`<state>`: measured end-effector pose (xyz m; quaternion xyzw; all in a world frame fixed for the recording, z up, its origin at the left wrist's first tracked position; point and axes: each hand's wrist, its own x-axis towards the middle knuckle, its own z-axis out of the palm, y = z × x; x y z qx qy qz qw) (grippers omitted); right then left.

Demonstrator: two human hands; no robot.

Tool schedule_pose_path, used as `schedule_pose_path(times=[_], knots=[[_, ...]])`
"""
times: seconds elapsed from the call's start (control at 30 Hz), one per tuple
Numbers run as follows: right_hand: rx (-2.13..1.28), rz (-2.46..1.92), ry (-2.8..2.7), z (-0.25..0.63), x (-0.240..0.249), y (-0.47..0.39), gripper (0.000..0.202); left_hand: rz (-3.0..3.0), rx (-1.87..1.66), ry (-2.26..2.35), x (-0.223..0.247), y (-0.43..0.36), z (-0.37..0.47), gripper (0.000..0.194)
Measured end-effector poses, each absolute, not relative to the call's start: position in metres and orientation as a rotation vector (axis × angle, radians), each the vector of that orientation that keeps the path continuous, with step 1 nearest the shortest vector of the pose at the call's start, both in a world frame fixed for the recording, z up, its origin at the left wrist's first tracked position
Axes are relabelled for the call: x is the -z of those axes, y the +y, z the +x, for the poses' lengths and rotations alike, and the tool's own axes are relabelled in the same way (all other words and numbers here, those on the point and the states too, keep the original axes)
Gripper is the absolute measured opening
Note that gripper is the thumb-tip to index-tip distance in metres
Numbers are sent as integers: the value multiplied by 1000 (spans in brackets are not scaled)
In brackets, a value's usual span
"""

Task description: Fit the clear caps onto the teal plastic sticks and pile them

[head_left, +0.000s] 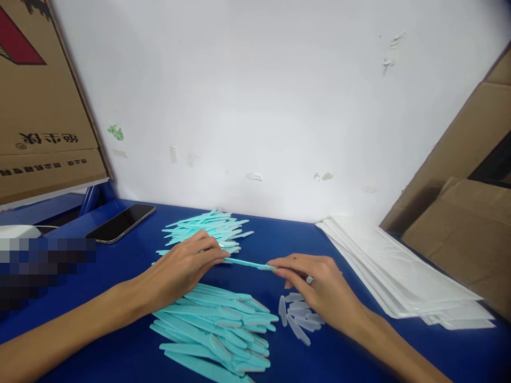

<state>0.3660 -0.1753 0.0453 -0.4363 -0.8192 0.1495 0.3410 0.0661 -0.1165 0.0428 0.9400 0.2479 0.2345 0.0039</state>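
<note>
A turquoise eyebrow razor (246,263) stretches between my two hands above the blue table. My left hand (187,263) pinches its handle end. The fingertips of my right hand (315,276) are closed on the other end, and whether a cap is in them is hidden. Below my left hand lies a pile of turquoise eyebrow razors (223,324) with their blade ends to the right. Beneath my right hand sit several small translucent blade caps (299,316). Behind my left hand is a second heap of turquoise razors (211,226), partly covered by that hand.
White plastic bags (395,271) are stacked on the right of the blue table (275,234). A smartphone (122,223) lies at the back left. Cardboard boxes (43,106) stand at the left, with more cardboard (459,234) at the right. A white wall (259,96) closes off the back.
</note>
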Motion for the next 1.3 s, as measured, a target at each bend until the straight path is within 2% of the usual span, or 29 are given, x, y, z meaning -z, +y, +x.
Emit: schedule_pose_path(times=[0.43, 0.6, 0.83, 1.03, 1.3], knots=[[-424, -1105, -2034, 364, -37, -180, 29, 2947, -805, 754, -36, -121, 68, 31], [-368, -1109, -2110, 362, -34, -179, 23, 2949, -830, 776, -41, -120, 68, 31], [105, -1159, -2296, 373, -44, -172, 29, 3044, -847, 929, -52, -94, 51, 28], [378, -1433, -2345, 414, -61, -156, 19, 3041, -726, 1175, -48, -76, 36, 37], [75, -1585, -2484, 462, -65, -144, 15, 3037, -562, 1263, -46, -76, 37, 43]])
